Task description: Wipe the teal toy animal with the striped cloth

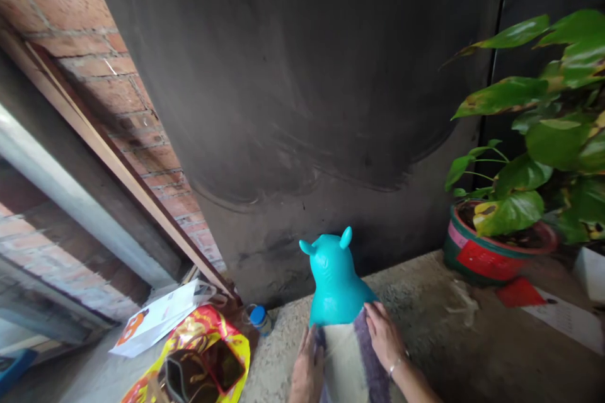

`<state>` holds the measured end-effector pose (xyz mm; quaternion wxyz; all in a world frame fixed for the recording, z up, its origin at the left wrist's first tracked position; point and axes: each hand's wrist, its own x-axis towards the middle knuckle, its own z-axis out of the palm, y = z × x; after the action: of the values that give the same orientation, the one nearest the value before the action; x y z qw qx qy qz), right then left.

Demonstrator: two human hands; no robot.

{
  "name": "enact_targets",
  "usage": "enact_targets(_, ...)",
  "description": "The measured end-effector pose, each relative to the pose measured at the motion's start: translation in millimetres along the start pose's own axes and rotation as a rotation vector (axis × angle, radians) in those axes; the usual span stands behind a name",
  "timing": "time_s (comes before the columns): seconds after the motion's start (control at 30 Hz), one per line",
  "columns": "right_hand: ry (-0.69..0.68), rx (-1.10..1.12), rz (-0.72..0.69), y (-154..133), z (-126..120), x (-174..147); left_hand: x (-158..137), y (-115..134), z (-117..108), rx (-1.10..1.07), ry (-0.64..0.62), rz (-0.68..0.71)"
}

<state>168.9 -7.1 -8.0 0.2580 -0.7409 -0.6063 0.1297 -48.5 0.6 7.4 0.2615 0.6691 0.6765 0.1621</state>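
A turquoise inflatable animal toy [336, 280] with two small ears stands on the concrete floor [425, 327], facing the dark wall. A striped white and purple cloth [352, 359] lies over its back. My left hand [307, 368] rests flat on the cloth's left side. My right hand [385, 337], with a thin bracelet at the wrist, presses on the cloth's right side, fingertips touching the toy's body.
A potted plant [491, 252] with big green leaves stands at the right. Red and white papers [543, 305] lie beside it. At the left are a yellow and red bag [198, 359], a white paper bag [158, 318], a blue-capped bottle [259, 318] and a brick wall [94, 50].
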Motion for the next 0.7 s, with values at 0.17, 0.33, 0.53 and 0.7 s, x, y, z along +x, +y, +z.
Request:
enact_targets(0.17, 0.026, 0.151, -0.147, 4.6, -28.8, -52.0, 4.5, 9.1, 8.2, -0.030, -0.044, 0.090)
enact_targets(0.33, 0.133, 0.288, -0.133, 21.0, -47.7, -60.2, 1.1, 8.8, -3.4, -0.037, 0.006, 0.096)
enact_targets(0.53, 0.156, 0.232, -0.193, -10.1, -97.3, -12.9, 2.9, 28.4, -51.4, -0.131, 0.171, 0.147)
enact_targets(0.7, 0.212, 0.284, -0.318, -55.6, -158.1, 19.2, 4.8, 58.1, -112.3, -0.184, 0.302, 0.268)
